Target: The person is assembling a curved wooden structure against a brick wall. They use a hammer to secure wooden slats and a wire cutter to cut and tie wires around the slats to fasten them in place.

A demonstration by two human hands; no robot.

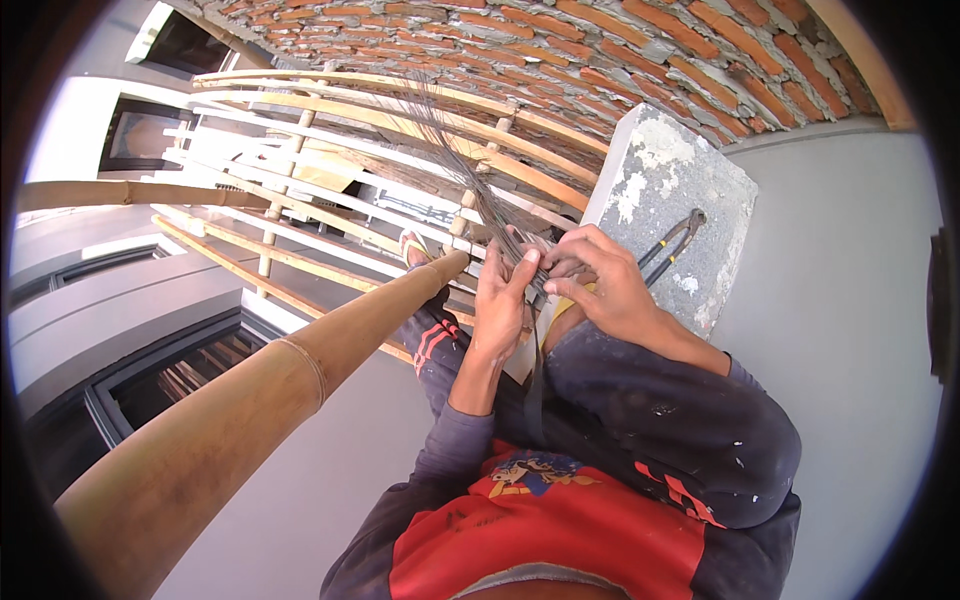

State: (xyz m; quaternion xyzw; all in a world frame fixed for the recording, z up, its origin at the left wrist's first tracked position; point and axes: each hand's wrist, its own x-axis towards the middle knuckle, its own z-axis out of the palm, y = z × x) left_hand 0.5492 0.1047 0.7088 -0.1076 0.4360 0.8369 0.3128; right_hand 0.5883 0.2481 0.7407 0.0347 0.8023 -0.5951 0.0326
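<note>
A bundle of thin dark binding wire (484, 196) fans out away from me, its far ends loose. My left hand (500, 305) is closed around the near part of the bundle, the thumb lying along it. Close against it, my right hand (612, 285) has its fingers bent and pinched at the near ends of the wires. The exact strands between those fingertips are hidden. To the right, tower pincers (672, 246) with black and yellow handles lie on a paint-spattered grey block (725, 195), touched by neither hand.
A thick bamboo pole (260, 385) slants up from the lower left, ending beside my left hand. Ahead lies a lattice of wooden and bamboo slats (390, 112), with gaps between them. A rough brick wall (600, 50) rises beyond; windows (150, 375) stand at left.
</note>
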